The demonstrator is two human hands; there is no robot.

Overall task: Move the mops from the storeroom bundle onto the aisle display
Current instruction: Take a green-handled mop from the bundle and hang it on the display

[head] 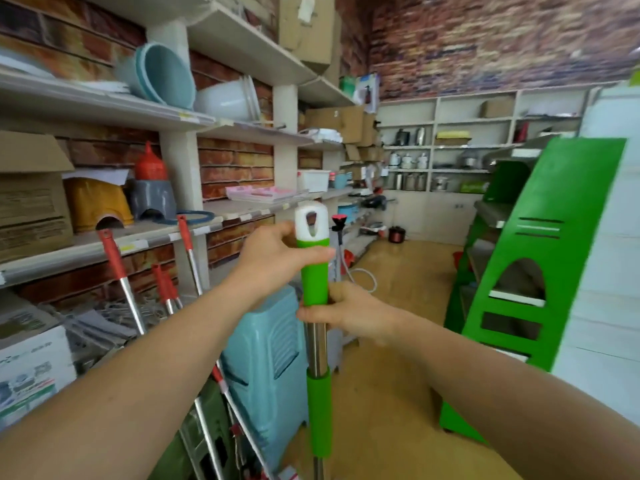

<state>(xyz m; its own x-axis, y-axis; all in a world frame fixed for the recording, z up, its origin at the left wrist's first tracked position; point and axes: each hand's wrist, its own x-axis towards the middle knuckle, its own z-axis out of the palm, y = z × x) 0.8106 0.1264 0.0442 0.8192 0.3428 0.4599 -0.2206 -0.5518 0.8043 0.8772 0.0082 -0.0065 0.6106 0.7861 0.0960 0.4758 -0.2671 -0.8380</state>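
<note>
Both hands wrap the green mop [314, 278] upright: left hand [277, 261] near its white cap, right hand [349, 311] lower on the handle. Red mops [121, 268] lean left of it on the shelf [104, 244] (looks partway done), this one not placed.

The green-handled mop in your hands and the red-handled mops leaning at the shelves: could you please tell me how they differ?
The green-handled mop has a green grip with a white cap; the red-handled mops have slimmer red grips. The green one stands upright, held by the left hand high on the grip and the right hand where grip meets pole; the red ones lean tilted against the shelves, untouched. All have shiny metal poles.
</note>
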